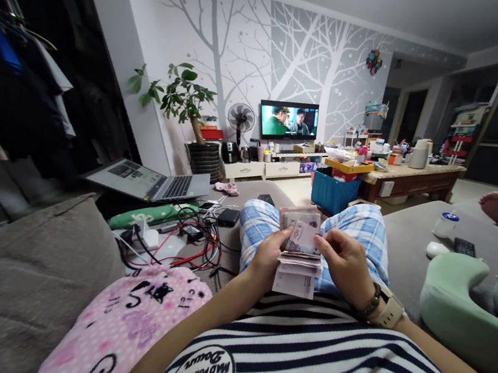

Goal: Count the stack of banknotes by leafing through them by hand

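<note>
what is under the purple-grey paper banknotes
Blue-and-white checked fabric trousers show beside the banknotes; the bare left hand grips their left edge. Most of its fingers, and whatever lies directly below, are covered.

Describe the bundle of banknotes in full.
The bundle of banknotes looks like thin printed paper, pale with pinkish, purplish and grey-green patterning. Its upper notes are slightly fanned; the lower ends show in stepped layers. It is held above the lap, between the knees. The left hand grips its left side; the right hand is at its right edge, any pinch unclear.
</note>
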Tool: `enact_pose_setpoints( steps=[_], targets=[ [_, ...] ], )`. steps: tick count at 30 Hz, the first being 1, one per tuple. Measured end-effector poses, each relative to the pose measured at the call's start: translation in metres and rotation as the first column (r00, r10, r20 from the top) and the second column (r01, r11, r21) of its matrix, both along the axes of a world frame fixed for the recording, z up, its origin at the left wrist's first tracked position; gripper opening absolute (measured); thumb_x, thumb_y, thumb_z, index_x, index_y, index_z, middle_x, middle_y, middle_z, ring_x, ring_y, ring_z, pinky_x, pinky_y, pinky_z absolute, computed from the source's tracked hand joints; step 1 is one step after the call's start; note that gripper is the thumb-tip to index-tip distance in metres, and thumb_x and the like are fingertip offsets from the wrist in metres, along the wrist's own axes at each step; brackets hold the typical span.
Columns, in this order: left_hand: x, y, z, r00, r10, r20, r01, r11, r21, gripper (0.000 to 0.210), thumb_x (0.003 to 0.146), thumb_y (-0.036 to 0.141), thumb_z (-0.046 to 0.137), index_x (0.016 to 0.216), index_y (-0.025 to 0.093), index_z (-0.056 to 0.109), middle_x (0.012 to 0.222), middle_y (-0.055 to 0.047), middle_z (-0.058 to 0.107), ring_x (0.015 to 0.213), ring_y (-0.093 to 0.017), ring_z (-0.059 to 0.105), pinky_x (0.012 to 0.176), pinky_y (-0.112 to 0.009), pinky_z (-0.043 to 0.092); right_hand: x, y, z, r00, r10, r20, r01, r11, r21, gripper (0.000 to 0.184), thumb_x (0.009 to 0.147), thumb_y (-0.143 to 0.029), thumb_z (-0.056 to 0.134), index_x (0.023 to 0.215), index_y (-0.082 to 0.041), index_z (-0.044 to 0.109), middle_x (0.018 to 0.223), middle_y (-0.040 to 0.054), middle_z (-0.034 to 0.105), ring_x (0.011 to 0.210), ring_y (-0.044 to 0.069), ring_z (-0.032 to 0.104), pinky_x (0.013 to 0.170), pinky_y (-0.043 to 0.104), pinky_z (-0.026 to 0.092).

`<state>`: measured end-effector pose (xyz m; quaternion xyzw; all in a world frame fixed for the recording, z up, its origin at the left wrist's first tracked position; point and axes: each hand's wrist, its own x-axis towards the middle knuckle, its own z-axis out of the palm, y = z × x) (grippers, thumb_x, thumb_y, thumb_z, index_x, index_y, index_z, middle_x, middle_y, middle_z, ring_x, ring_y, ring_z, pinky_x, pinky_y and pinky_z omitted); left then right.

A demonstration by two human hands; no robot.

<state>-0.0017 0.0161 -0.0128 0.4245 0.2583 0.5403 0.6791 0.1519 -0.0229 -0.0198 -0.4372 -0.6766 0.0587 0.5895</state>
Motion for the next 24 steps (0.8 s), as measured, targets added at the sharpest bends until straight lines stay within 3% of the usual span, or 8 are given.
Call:
enact_pose_setpoints(
  steps=[4, 13, 20, 24],
  targets=[
    [0.0, 0.005, -0.003, 0.998, 0.054, -0.033, -0.051, 0.995, 0.083, 0.027, 0.062, 0.034, 0.077, 0.075, 0.012, 0.068, 0.083, -0.008, 0.074, 0.096, -0.027, 0.066, 0.086, -0.035, 0.05, -0.001, -0.002, 0.0, 0.999, 0.04, 0.018, -0.042, 0.997, 0.065, 0.028, 0.088, -0.032, 0.057, 0.064, -0.019, 0.049, 0.057, -0.0047, 0.042, 0.053, 0.01, 0.038, 0.053, 0.025, 0.031],
    [0.002, -0.009, 0.01, 0.997, 0.026, -0.078, -0.02, 0.996, 0.082, 0.027, 0.061, 0.036, 0.074, 0.073, 0.012, 0.069, 0.07, -0.005, 0.071, 0.082, -0.025, 0.066, 0.072, -0.031, 0.05, -0.001, -0.004, -0.002, 0.992, 0.128, 0.019, -0.129, 0.989, 0.069, 0.016, 0.088, -0.029, 0.058, 0.076, -0.019, 0.056, 0.059, -0.0044, 0.048, 0.053, 0.01, 0.041, 0.052, 0.024, 0.033],
    [0.002, -0.008, 0.007, 0.998, -0.058, -0.024, 0.058, 0.998, 0.006, 0.027, 0.064, 0.037, 0.074, 0.077, 0.015, 0.068, 0.064, -0.003, 0.068, 0.073, -0.024, 0.067, 0.065, -0.03, 0.05, -0.001, -0.005, -0.002, 0.987, 0.157, 0.024, -0.158, 0.985, 0.071, 0.016, 0.092, -0.029, 0.053, 0.082, -0.019, 0.06, 0.063, -0.0026, 0.054, 0.057, 0.011, 0.046, 0.055, 0.024, 0.037],
    [0.001, -0.005, 0.005, 1.0, -0.029, 0.01, 0.029, 0.999, -0.014, 0.029, 0.063, 0.036, 0.076, 0.079, 0.013, 0.067, 0.064, -0.003, 0.068, 0.07, -0.023, 0.067, 0.064, -0.03, 0.05, -0.001, -0.007, 0.0, 0.985, 0.172, 0.036, -0.174, 0.98, 0.093, 0.02, 0.093, -0.029, 0.051, 0.079, -0.019, 0.059, 0.064, -0.0025, 0.055, 0.058, 0.011, 0.047, 0.056, 0.024, 0.037]
  ],
)
